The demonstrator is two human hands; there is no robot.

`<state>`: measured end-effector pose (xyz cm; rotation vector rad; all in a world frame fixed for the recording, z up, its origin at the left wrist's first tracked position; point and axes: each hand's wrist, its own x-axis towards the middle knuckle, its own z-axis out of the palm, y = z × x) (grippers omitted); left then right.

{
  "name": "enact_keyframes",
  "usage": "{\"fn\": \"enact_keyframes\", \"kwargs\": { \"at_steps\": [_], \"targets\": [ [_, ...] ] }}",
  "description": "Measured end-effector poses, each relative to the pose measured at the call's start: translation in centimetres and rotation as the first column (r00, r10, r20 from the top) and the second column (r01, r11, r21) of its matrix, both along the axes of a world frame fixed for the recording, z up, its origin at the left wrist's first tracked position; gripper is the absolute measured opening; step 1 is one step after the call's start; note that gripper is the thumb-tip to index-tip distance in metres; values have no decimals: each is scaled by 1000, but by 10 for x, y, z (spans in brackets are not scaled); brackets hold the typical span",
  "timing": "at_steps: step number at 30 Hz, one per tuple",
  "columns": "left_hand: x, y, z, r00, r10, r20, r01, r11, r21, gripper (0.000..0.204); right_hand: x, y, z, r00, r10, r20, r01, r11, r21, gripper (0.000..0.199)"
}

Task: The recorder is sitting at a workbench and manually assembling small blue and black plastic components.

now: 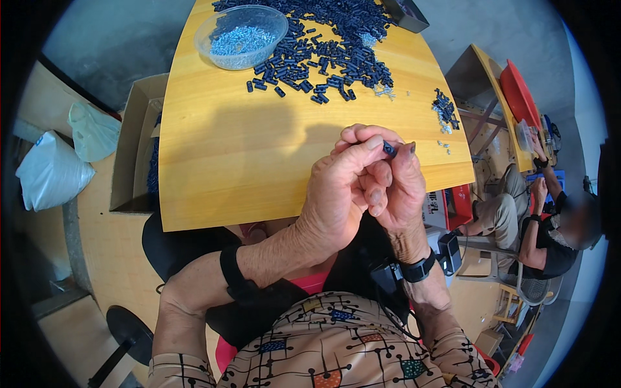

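Observation:
Over the near right part of the yellow table, my left hand and my right hand meet with their fingertips together. Between them they pinch a small black plastic piece, of which only one end shows. Both hands are closed, and the fingers hide the rest of it. Beyond them, a heap of similar short black pieces is spread over the far part of the table. A round clear plastic tub stands at its left, with many small silvery metal parts inside.
A smaller cluster of black pieces and silvery bits lies near the table's right edge. A dark tray sits at the far right corner. Left of the table stands a cardboard box. Another person sits at a bench on the right.

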<state>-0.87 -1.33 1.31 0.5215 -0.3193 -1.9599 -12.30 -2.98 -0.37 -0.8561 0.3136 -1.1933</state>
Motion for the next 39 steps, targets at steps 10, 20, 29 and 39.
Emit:
{"fn": "enact_keyframes", "kwargs": {
  "at_steps": [10, 20, 29, 39],
  "targets": [
    [-1, -2, -3, 999, 26, 47, -26, 1000, 17, 25, -2, -4, -4, 999, -8, -52, 7, 1000, -25, 47],
    [-6, 0, -2, 987, 122, 100, -116, 992, -58, 24, -3, -3, 0, 985, -84, -151, 85, 996, -1, 44],
    [-4, -1, -4, 986, 128, 109, -114, 985, -129, 19, 6, 0, 5, 950, -254, -185, 246, 967, -64, 40],
    [-4, 1, -2, 991, 121, 51, -119, 991, -57, 18, 5, -2, 6, 954, -242, -176, 238, 970, -42, 37]
  ]
}}
